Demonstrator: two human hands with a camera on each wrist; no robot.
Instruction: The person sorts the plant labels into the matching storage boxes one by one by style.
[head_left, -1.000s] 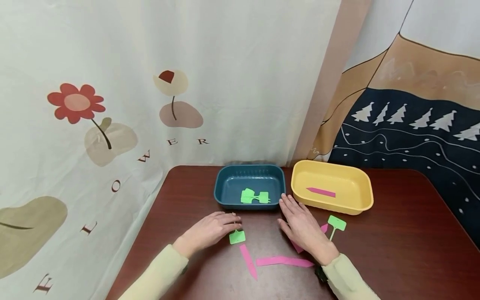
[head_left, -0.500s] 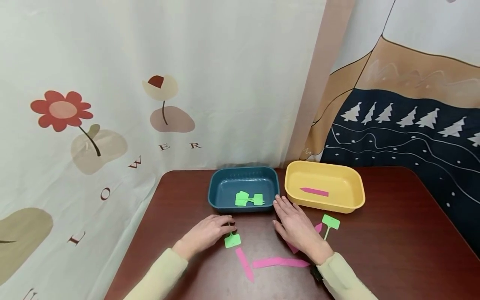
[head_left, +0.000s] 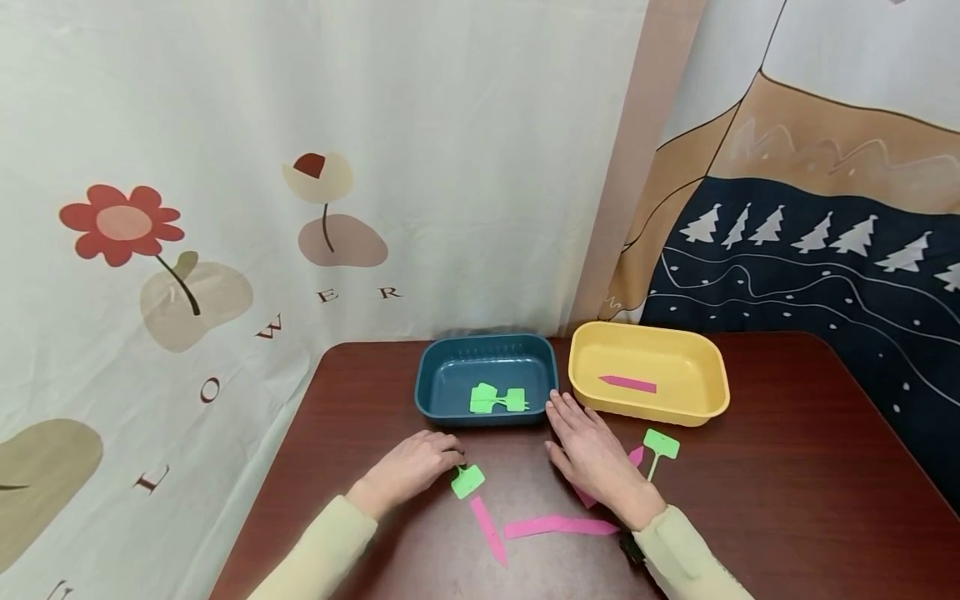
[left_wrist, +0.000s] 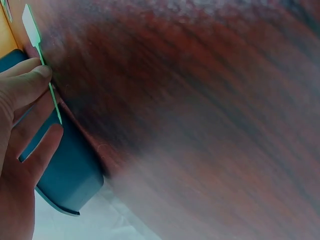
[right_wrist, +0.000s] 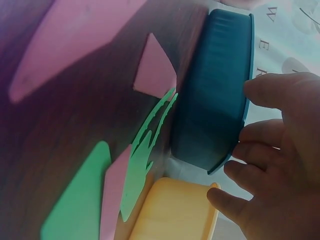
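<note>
My left hand [head_left: 412, 465] pinches the thin stem of a green T-shaped plant label [head_left: 468, 482] between thumb and fingertips, just in front of the blue basin [head_left: 487, 420]. In the left wrist view the label [left_wrist: 31, 25] stands edge-on, its stem running past the thumb. My right hand [head_left: 596, 460], fingers straight, reaches over the table by the basin's front right corner and holds nothing. Pink pointed label strips [head_left: 636, 456] show partly from beneath it. Another green plant label [head_left: 662, 444] lies to its right. Several green labels [head_left: 498, 399] lie inside the blue basin.
A yellow basin [head_left: 678, 367] stands right of the blue one, with one pink strip [head_left: 628, 384] inside. Two lone-looking pink shapes, a slanted strip [head_left: 489, 532] and a longer bent one [head_left: 558, 525], lie nearer me. A printed curtain [head_left: 480, 167] hangs behind the table.
The left fingers have closed on the green label's stem, and its head has tilted slightly. The right hand keeps its place over the table. The head view has shifted a little.
</note>
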